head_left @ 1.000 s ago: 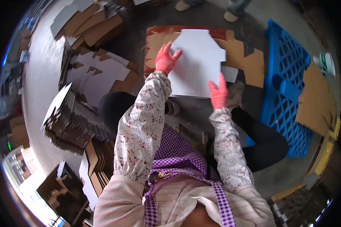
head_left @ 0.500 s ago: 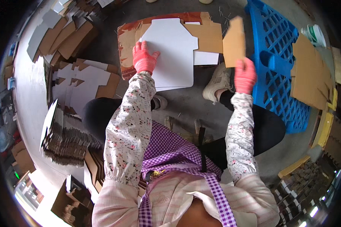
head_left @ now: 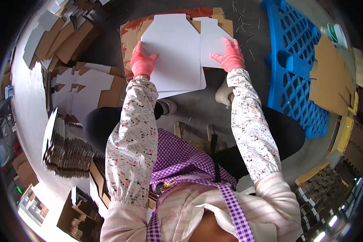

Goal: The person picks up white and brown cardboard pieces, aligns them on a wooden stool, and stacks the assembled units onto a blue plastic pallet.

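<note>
A large white die-cut cardboard sheet (head_left: 173, 52) lies flat on a pile of brown cardboard (head_left: 129, 34) on the floor in front of me. My left hand (head_left: 142, 62), in a pink glove, rests flat on its left edge. A second white cardboard piece (head_left: 213, 42) lies to its right, partly overlapping it. My right hand (head_left: 231, 56), also in a pink glove, presses on that piece's right edge with fingers spread. Both forearms wear floral sleeve covers.
A blue plastic pallet (head_left: 296, 60) lies to the right, with brown cardboard sheets (head_left: 330, 78) beyond it. Stacks of flattened cartons (head_left: 66, 149) and white-and-brown blanks (head_left: 86, 90) sit at the left. Small nails or staples scatter on the grey floor (head_left: 246, 16).
My right hand, which held a brown-backed cardboard piece up in the air, has come down and laid it white side up beside the large sheet. My left hand stayed on the sheet.
</note>
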Tool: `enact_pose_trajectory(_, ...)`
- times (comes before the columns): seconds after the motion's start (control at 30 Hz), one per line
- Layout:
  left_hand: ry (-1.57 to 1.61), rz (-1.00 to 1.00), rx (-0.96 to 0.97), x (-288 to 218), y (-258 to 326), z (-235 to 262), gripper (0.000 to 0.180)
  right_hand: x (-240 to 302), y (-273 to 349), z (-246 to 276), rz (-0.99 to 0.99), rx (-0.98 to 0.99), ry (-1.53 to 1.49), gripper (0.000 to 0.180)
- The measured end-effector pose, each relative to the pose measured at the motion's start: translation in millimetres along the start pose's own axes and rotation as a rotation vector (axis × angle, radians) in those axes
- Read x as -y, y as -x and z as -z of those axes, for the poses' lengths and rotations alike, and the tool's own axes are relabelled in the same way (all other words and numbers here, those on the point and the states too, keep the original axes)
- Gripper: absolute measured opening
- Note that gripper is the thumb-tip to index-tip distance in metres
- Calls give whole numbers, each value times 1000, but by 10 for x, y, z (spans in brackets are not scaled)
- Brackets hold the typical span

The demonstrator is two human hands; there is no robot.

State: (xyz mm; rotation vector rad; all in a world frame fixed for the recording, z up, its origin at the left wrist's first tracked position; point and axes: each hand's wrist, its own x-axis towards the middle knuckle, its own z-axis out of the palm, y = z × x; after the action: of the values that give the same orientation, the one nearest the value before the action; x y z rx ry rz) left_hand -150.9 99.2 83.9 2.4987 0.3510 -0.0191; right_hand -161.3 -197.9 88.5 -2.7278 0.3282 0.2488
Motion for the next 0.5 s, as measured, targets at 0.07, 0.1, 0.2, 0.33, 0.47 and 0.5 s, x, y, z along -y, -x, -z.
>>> enact_pose_trajectory(0.07,-103,-29,-27,-8,18,20,72,39,-20,7,-4,13,-2,92)
enact_pose_trajectory(0.1,-105,-27,-24,5,6,12,72,50,-24,16,-12,11,-8,92)
enact_pose_trajectory(0.2,-173,-22,-17,-46,-36,22,73,40,-24,5,-19,25,4,92)
enact_pose_trajectory(0.33,-84,62,-25,16,-165,72,73,-233,-169,-132,89,-225,-337,77)
enact_pose_trajectory(0.47,-72,45,-38,-79,-33,-9,72,-434,-261,-146,-66,-171,-720,44)
enact_pose_trajectory(0.5,-47,22,-32,-95,-26,-8,72,-453,-254,-145,-22,-270,-733,45)
